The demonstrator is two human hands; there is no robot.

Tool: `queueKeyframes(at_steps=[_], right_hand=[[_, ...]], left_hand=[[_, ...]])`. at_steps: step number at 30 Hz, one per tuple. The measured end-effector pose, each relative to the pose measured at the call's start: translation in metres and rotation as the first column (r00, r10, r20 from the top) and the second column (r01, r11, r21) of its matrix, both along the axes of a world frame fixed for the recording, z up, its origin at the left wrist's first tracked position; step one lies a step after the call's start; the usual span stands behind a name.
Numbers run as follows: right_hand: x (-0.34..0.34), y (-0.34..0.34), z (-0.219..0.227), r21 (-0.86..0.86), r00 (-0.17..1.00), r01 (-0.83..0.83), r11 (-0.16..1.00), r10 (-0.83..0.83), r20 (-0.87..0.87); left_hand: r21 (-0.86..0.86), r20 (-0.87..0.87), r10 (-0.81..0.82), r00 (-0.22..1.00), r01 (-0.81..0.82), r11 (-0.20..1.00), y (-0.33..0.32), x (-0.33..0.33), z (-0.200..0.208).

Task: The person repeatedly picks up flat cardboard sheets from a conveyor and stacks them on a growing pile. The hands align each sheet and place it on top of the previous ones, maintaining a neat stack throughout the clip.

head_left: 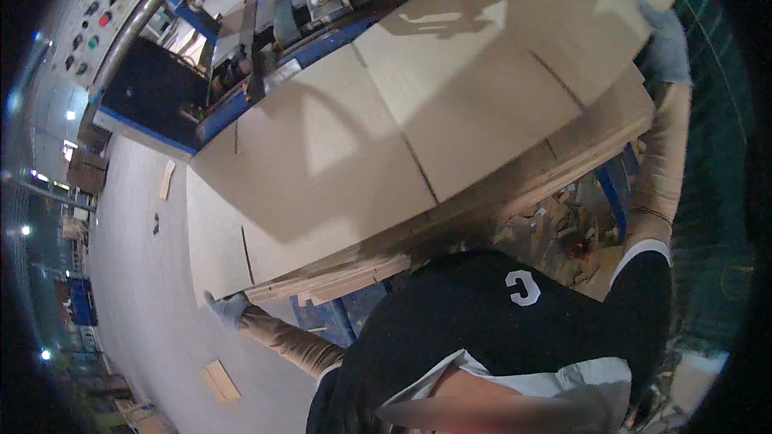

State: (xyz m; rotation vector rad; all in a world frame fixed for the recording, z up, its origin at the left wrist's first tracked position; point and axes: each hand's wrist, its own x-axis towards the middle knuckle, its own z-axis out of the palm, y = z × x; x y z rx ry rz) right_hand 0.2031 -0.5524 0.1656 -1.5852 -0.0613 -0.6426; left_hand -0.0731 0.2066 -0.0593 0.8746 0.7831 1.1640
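Squarely across the middle lies a large cardboard sheet (482,104), tan and flat, with dark slots cut into it and pale creases running between them. It sits askew over a stack of cardboard (603,128), its left end jutting past the stack above the floor (145,249). Both hands wear grey gloves and are spread wide apart, one toward each end of the sheet. The left hand (228,309) holds the near left corner, some of its fingers hidden by the board. The right hand (669,44) holds the right edge, its arm stretched out beside the stack. Shadows fall over the sheet's upper face.

Under the stack, blue supports (343,320) show, and near them, on the right, is a heap of cardboard scraps (547,233). Beyond the far edge stands a machine with a blue frame (297,52); at upper left are a curved metal rail (149,20) and a control panel (100,16) with red, green and black buttons. A loose cardboard piece (221,381) lies on the grey floor.
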Motion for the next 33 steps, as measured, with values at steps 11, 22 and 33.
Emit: queueKeyframes(at_steps=[11, 22, 33], right_hand=[[-0.13, 0.127, -0.148, -0.958, 0.877, -0.192, 0.214, 0.475, -0.07], [-0.092, 0.128, -0.187, -0.996, 0.799, -0.084, 0.031, 0.599, -0.048], [0.053, 0.164, -0.166, -0.981, 0.824, -0.193, 0.024, 0.546, -0.149]], left_hand=[[0.404, -0.365, -0.321, 0.874, 0.459, 0.791, -0.168, 0.039, 0.034], [0.384, -0.835, 0.217, 0.506, 0.817, -0.43, -0.207, 0.085, 0.053], [0.656, -0.661, 0.119, 0.741, 0.647, -0.389, -0.165, 0.215, 0.047]])
